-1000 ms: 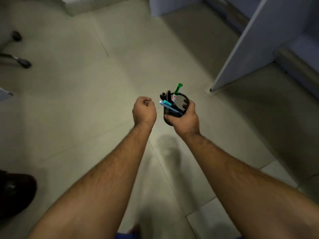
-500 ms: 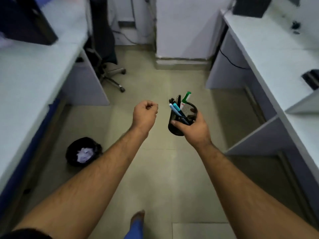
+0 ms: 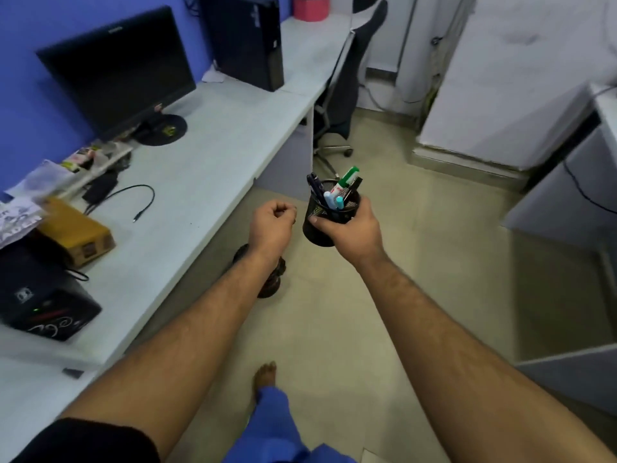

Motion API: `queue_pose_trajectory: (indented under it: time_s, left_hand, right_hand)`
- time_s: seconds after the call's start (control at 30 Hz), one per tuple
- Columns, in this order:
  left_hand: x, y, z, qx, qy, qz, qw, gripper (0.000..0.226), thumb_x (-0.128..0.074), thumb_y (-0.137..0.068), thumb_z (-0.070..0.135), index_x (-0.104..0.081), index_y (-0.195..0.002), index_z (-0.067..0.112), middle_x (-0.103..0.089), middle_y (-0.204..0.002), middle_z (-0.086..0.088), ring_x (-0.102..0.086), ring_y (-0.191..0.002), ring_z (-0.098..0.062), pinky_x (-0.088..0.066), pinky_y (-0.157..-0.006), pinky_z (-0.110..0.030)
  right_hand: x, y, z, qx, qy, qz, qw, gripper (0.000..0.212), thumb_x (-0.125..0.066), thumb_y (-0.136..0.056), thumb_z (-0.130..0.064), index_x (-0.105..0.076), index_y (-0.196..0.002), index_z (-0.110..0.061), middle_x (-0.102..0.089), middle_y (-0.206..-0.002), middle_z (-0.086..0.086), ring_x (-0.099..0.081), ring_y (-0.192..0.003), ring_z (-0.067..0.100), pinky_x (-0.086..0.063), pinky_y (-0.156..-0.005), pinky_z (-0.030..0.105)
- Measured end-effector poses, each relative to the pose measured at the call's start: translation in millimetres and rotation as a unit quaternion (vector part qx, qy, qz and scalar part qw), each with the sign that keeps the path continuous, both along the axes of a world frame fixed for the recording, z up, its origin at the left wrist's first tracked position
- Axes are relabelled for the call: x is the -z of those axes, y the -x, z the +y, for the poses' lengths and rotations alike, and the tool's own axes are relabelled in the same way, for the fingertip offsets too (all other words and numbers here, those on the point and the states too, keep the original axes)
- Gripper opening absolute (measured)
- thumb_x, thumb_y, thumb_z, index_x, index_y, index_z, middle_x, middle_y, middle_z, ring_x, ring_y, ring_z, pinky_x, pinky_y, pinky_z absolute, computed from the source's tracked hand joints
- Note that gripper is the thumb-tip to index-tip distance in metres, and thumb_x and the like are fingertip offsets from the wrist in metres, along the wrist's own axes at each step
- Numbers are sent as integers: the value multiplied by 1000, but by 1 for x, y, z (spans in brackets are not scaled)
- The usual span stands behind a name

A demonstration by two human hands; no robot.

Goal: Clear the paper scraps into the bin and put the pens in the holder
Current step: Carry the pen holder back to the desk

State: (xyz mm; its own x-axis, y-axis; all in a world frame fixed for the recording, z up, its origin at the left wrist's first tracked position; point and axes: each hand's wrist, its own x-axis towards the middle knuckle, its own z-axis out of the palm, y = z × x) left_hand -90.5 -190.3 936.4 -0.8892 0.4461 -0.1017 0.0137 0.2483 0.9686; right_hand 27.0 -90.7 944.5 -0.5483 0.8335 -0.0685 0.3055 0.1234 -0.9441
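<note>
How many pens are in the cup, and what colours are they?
Sticking out of the holder, as far as I can tell:
Green-capped pen: 1
Dark blue pen: 1
Light blue pens: 2
Black pen: 1
Total: 5

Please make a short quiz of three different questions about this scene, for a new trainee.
1. True or false: the right hand grips the mesh pen holder.
2. Which hand has its fingers curled with nothing visible in it? A) left hand B) right hand
3. Fill in: the pen holder is held above the ____, not set on the desk.

Key: 1 true. 2 A. 3 floor.
</note>
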Motion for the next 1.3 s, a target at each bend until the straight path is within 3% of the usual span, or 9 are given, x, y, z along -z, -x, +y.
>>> queue_pose_trajectory:
  time_s: [0.23,0.37,0.47,0.53,0.7,0.8,0.9,1.2,1.3]
  left_hand:
    - [62,170,-45,-95,44,-11,994,10,-61,-82,20,-68,-87,18,-69,-82,1,-66,-79,-20,-58,-81,-40]
    - [95,251,-73,-102,164,47,980,29,-59,-86,17,-58,-115,13,-59,-79,4,-60,-79,-20,-46,-74,-29]
    - [141,301,-94,-70,284,98,951,46,-60,-87,22,-51,-131,12,-62,-113,-10,-59,-105,-29,-50,-90,-39]
    - [172,328,-105,-41,347,140,926,50,-60,-88,23,-50,-135,9,-56,-129,-16,-54,-118,-35,-46,-99,-44]
    - [232,369,-123,10,427,235,873,57,-51,-95,36,-46,-140,2,-44,-146,-23,-40,-137,-40,-34,-112,-48]
    - [251,367,-126,5,431,284,856,57,-37,-100,38,-41,-145,2,-37,-153,-21,-32,-144,-35,-23,-119,-45]
    - [254,367,-125,-18,420,277,864,55,-35,-101,32,-38,-146,-1,-36,-154,-19,-30,-145,-32,-22,-120,-44]
    - [257,369,-125,-24,422,293,858,53,-32,-103,31,-40,-145,-1,-39,-152,-18,-32,-145,-31,-23,-120,-42]
    - [252,372,-125,-15,398,267,878,53,-38,-100,31,-43,-143,0,-40,-152,-17,-32,-145,-30,-23,-121,-41]
  right_hand:
    - [29,170,-37,-55,5,-31,998,71,-90,-59,-39,-53,-119,-26,-66,-110,-13,-64,-102,9,-54,-91,30]
    - [54,261,-53,-95,23,-42,994,70,-90,-61,-33,-52,-120,-29,-66,-109,-15,-64,-99,3,-51,-86,19]
    - [75,317,-59,-117,51,-38,991,64,-88,-66,-21,-52,-119,-25,-62,-95,-23,-58,-81,-20,-39,-68,-3]
    - [95,348,-61,-123,68,-38,989,61,-86,-69,-10,-50,-117,-20,-60,-91,-24,-54,-73,-28,-38,-62,-5]
    - [151,409,-72,-143,69,-80,984,74,-88,-64,-26,-50,-127,-24,-69,-109,-13,-67,-97,2,-55,-85,22]
    - [171,431,-78,-148,65,-84,983,74,-88,-65,-29,-50,-128,-25,-70,-111,-13,-67,-99,4,-53,-85,18]
    - [181,451,-87,-156,71,-65,983,74,-88,-67,-30,-49,-129,-25,-68,-112,-15,-65,-101,-1,-49,-85,10]
    - [196,468,-89,-166,63,-70,982,78,-88,-68,-35,-44,-133,-28,-65,-122,-14,-64,-112,5,-54,-97,35]
    - [189,471,-89,-168,88,-95,977,84,-88,-68,-29,-40,-137,-24,-64,-125,-10,-63,-114,9,-52,-101,35]
